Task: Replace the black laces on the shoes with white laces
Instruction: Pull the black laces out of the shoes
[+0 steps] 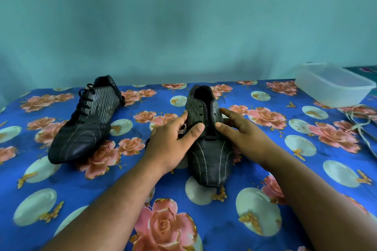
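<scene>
Both bare forearms are reaching in from the near edge, and the left hand [173,138] is resting against the left flank of the unlaced black striped leather shoe [208,144], thumb laid over the eyelet flap, fingers nearly straight rather than clamped. Opposite it, the right hand [242,130] is touching the other flap with loosely extended fingers; neither hand is really gripping, only steadying. This shoe is standing upright on the blue flowered tablecloth [81,189], toe toward the camera, its eyelets showing no lace. A bit of black cord seems to be lying just beside the left hand, though that is hard to confirm.

Judging by its look, the shoe is probably light, with soft, floppy flaps and a stiffer toe, so holding it by the midfoot sides should be keeping the eyelets open.

Farther left, the second black shoe with its black lace [85,106] is lying tilted. Well to the right, the thin white laces [359,124] are trailing limply beside a translucent plastic tub [334,87].
</scene>
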`<act>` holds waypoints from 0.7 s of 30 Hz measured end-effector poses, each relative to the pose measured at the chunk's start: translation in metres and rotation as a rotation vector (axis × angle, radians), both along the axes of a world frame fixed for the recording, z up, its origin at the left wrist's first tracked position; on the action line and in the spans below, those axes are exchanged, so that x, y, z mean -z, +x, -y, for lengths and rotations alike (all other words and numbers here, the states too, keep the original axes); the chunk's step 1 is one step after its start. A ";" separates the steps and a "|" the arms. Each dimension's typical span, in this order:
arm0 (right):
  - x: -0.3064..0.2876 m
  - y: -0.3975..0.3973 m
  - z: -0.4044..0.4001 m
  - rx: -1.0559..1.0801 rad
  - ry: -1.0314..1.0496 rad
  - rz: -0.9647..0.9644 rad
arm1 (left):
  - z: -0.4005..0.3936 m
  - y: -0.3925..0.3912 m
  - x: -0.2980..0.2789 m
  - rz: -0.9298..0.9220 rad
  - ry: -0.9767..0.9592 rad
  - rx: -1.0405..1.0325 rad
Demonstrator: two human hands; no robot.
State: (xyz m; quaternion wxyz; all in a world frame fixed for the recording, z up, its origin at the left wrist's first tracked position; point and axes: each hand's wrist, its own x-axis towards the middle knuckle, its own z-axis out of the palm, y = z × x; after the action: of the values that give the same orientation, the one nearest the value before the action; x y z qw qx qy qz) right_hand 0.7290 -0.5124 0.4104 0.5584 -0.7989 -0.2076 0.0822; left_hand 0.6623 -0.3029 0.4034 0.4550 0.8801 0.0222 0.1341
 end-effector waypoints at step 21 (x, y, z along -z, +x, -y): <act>-0.012 -0.003 0.005 0.077 -0.120 0.488 | 0.010 -0.005 -0.003 -0.104 0.121 0.203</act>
State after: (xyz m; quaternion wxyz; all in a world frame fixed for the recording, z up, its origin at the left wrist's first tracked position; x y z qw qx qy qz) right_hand 0.7265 -0.5176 0.4224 0.4461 -0.8341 -0.3004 -0.1223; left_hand 0.6575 -0.3124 0.4060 0.4104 0.9094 -0.0516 0.0429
